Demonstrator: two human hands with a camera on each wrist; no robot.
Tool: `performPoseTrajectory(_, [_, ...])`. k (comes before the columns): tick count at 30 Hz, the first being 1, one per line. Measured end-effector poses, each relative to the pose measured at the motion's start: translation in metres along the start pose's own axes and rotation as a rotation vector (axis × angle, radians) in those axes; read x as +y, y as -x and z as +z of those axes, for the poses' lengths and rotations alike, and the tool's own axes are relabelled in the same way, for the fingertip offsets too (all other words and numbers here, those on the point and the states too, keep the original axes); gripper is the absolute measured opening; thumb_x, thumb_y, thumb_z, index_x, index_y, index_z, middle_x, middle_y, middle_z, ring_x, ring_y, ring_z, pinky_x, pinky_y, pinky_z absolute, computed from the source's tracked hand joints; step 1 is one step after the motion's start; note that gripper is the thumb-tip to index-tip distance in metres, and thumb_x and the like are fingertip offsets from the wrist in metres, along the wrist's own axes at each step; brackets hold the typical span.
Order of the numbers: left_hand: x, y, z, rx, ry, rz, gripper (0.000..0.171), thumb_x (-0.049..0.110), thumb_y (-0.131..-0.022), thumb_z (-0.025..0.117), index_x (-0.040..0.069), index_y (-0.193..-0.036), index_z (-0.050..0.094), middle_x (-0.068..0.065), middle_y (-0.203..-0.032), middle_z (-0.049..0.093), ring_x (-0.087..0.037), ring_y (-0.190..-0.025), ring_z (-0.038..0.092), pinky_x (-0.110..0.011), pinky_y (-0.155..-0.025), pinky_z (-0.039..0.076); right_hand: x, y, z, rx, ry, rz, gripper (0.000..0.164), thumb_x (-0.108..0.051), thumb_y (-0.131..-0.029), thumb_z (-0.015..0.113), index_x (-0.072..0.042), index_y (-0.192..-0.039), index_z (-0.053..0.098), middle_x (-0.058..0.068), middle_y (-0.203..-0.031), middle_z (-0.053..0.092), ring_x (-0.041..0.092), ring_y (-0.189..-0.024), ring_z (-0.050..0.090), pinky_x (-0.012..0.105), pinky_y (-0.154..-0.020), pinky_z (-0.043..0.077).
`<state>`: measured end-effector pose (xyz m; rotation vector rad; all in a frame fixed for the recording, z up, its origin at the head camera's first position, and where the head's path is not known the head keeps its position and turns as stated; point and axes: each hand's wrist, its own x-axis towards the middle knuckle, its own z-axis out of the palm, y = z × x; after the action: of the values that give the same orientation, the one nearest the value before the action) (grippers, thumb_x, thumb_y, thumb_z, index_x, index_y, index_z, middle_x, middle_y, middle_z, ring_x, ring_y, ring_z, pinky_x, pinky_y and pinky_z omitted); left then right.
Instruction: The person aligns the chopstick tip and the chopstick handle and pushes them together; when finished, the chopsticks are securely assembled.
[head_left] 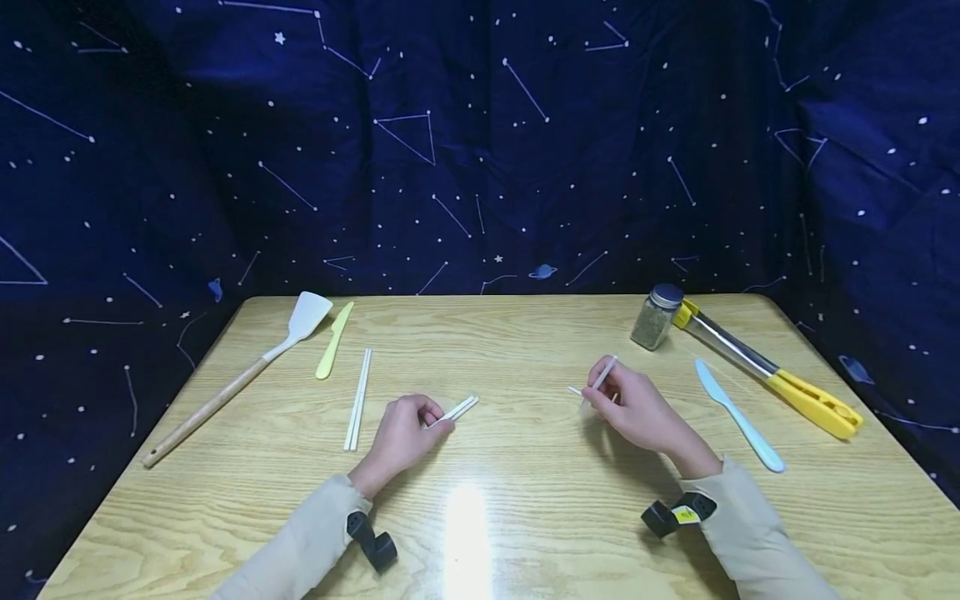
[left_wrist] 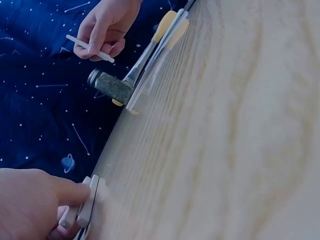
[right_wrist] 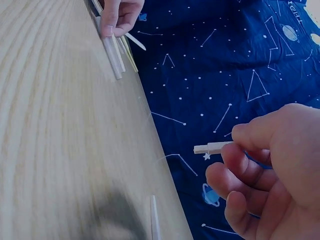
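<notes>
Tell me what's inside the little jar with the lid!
Through the clear sides of the jar you can see greenish-brown bits, too small to name. The lid covers the top, and anything buried in the middle is hidden.

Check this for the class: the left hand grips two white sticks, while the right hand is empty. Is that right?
The right hand is not empty: the right wrist view shows it pinching a white stick. The left hand does grip two white sticks.

Staged recording station before me: constellation-print curtain [head_left: 487,192] draped behind wood-grain surface [head_left: 555,533], two black wrist cameras [head_left: 660,518] worn. Room type beyond curtain: cannot tell.
</notes>
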<state>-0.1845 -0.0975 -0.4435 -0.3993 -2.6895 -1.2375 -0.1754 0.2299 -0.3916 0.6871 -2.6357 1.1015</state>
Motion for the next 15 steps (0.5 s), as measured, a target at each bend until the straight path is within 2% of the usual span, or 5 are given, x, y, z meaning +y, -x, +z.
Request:
performPoseTrajectory(5, [0.003, -0.001, 0.001, 0.018, 0.037, 0.018, 0.014, 0.011, -0.080, 0.077, 0.008, -0.071, 0.066, 0.003, -0.063, 0.058, -0.007, -0.055, 0.045, -0.019, -0.051, 0.036, -0.001, -0.003, -0.001, -0.010, -0.044, 0.026, 0.013, 0.000, -0.090, 0.062, -0.007, -0.089, 0.052, -0.002, -0.068, 0.053, 0.003, -0.056, 0.047, 0.022, -0.051, 0.042])
performPoseTrajectory(11, [0.007, -0.001, 0.006, 0.059, 0.077, 0.067, 0.012, 0.013, -0.080, 0.078, 0.009, -0.075, 0.068, 0.001, -0.070, 0.062, -0.007, -0.063, 0.049, -0.019, -0.058, 0.042, -0.009, -0.011, -0.002, -0.064, -0.280, 0.119, 0.007, 0.000, -0.093, 0.059, 0.001, -0.093, 0.053, 0.010, -0.078, 0.058, 0.010, -0.063, 0.059, 0.027, -0.059, 0.052])
performPoseTrajectory(15, [0.012, -0.003, 0.010, 0.063, 0.124, 0.113, 0.011, 0.012, -0.080, 0.078, 0.008, -0.076, 0.068, -0.001, -0.073, 0.062, -0.006, -0.061, 0.050, -0.019, -0.055, 0.043, -0.017, -0.016, -0.002, -0.052, -0.387, 0.142, 0.007, 0.000, -0.094, 0.057, 0.004, -0.094, 0.053, 0.015, -0.079, 0.059, 0.012, -0.065, 0.062, 0.027, -0.061, 0.052])
